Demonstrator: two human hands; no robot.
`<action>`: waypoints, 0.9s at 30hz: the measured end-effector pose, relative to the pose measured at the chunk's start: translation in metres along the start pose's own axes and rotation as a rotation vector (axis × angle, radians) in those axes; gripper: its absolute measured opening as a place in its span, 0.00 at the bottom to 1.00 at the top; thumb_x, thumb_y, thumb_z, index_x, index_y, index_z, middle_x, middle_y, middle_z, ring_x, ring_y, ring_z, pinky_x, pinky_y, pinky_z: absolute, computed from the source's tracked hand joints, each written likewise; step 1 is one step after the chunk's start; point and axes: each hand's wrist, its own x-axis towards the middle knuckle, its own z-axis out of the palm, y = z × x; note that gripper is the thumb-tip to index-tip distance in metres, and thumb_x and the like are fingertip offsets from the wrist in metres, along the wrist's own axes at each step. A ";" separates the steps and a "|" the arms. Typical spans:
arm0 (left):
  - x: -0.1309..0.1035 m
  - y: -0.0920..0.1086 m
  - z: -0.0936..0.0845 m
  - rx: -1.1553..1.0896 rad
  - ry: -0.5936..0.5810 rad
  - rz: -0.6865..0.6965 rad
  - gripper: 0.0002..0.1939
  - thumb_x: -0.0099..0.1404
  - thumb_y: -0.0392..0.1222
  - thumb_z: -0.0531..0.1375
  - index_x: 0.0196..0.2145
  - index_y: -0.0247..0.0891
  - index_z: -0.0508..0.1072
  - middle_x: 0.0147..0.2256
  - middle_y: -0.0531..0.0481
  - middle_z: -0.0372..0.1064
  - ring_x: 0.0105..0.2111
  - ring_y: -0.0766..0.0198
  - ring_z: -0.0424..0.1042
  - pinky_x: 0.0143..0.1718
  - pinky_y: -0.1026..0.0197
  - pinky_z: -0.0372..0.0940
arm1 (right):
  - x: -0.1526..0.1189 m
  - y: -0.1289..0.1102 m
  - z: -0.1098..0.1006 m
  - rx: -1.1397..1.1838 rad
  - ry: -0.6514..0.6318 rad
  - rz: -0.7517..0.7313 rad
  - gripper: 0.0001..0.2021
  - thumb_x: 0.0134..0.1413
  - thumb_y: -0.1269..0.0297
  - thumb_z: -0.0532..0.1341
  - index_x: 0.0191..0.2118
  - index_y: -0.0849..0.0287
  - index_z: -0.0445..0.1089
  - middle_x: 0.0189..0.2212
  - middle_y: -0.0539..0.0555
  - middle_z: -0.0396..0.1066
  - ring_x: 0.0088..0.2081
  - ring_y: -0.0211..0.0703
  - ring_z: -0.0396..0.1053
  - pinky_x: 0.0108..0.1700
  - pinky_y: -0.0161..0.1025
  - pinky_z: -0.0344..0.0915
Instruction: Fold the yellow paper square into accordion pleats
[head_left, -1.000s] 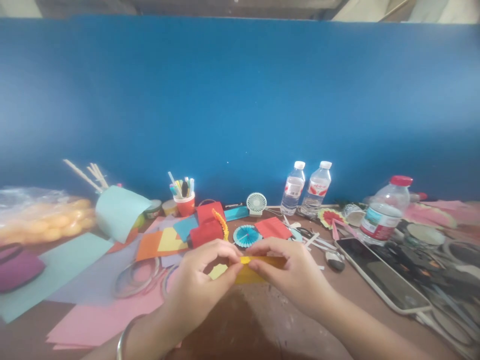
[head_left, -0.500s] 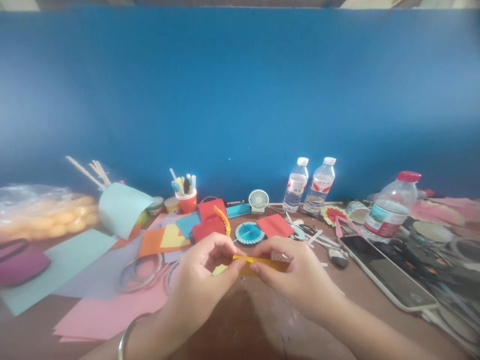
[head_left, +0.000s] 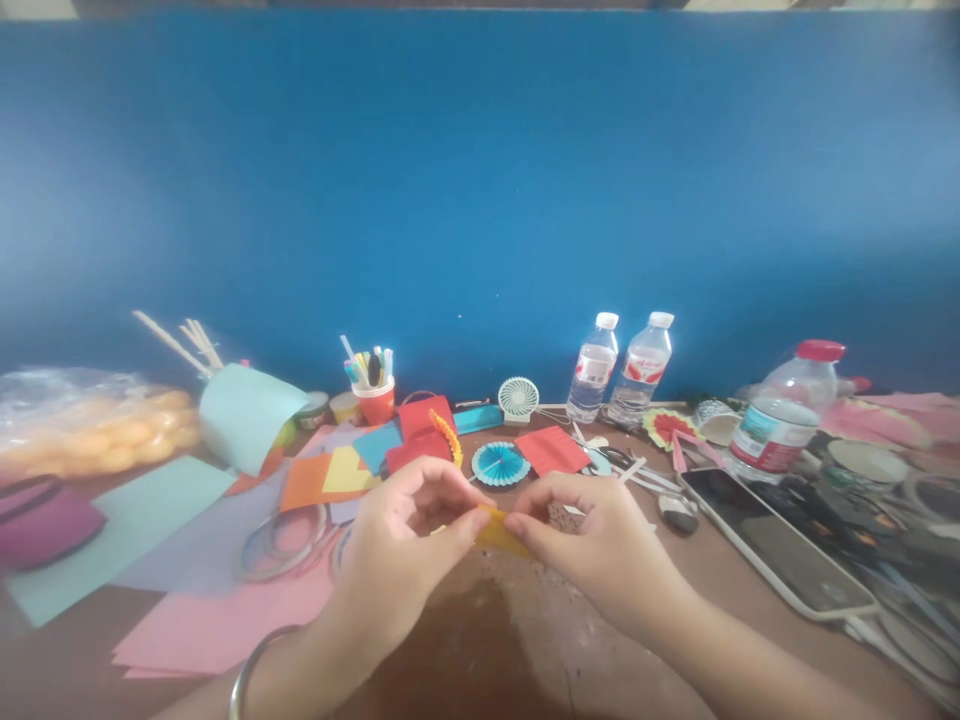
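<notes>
The left hand (head_left: 401,545) came in from below with its wrist low over the table (head_left: 525,650), a metal bangle (head_left: 251,670) around the forearm, thumb and forefinger curled together and nipping the near end of a yellow paper strip (head_left: 501,530). The right hand (head_left: 592,545) mirrored it from the other side, fingers bent, thumb and fingertips pinching the same strip at its far end, so the 2 hands almost met knuckle to knuckle.

The yellow paper strip was small, folded and orange-yellow, mostly hidden between the fingertips, held just above the table and in front of the blue paper rosette (head_left: 500,463).

Taking that rosette as the mark: just left of it lay red folded paper (head_left: 420,432) with 1 orange pleated strip (head_left: 447,436) standing on it, and further left loose coloured sheets in orange, yellow and blue. Behind the rosette stood 1 small white fan (head_left: 517,398). Right of the fan stood 2 small water bottles (head_left: 622,368) side by side, and well to the right 1 larger bottle with a red cap (head_left: 784,415). Near that bottle, towards me, lay 1 phone (head_left: 772,550), screen up. Far left of the rosette stood 1 red cup of pens (head_left: 373,390) and 1 pale green paper roll (head_left: 244,415) holding wooden sticks.
</notes>
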 end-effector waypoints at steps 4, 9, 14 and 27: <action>-0.001 0.000 0.001 -0.031 -0.011 -0.005 0.06 0.56 0.38 0.61 0.31 0.41 0.65 0.31 0.53 0.74 0.33 0.65 0.73 0.34 0.63 0.68 | 0.000 0.000 0.000 0.008 0.004 0.017 0.07 0.45 0.66 0.61 0.20 0.57 0.69 0.18 0.47 0.70 0.23 0.37 0.66 0.24 0.33 0.62; -0.003 0.001 0.001 -0.025 -0.011 -0.011 0.06 0.56 0.38 0.61 0.30 0.41 0.66 0.31 0.53 0.74 0.33 0.65 0.73 0.34 0.63 0.68 | 0.000 0.000 -0.001 -0.009 0.005 0.023 0.08 0.45 0.65 0.61 0.19 0.57 0.69 0.18 0.47 0.69 0.22 0.36 0.64 0.22 0.33 0.61; -0.001 0.002 0.003 0.004 0.004 -0.010 0.06 0.55 0.39 0.61 0.31 0.41 0.66 0.31 0.53 0.74 0.32 0.64 0.73 0.33 0.64 0.69 | 0.001 0.000 0.000 -0.024 0.008 0.021 0.07 0.44 0.66 0.61 0.19 0.57 0.69 0.18 0.47 0.69 0.21 0.37 0.64 0.21 0.33 0.60; -0.002 0.002 0.002 0.088 0.006 -0.093 0.09 0.53 0.40 0.62 0.34 0.40 0.68 0.29 0.50 0.75 0.30 0.60 0.75 0.28 0.61 0.69 | -0.003 0.000 -0.002 -0.162 -0.055 -0.080 0.06 0.46 0.68 0.61 0.22 0.54 0.72 0.19 0.46 0.72 0.23 0.38 0.66 0.25 0.36 0.61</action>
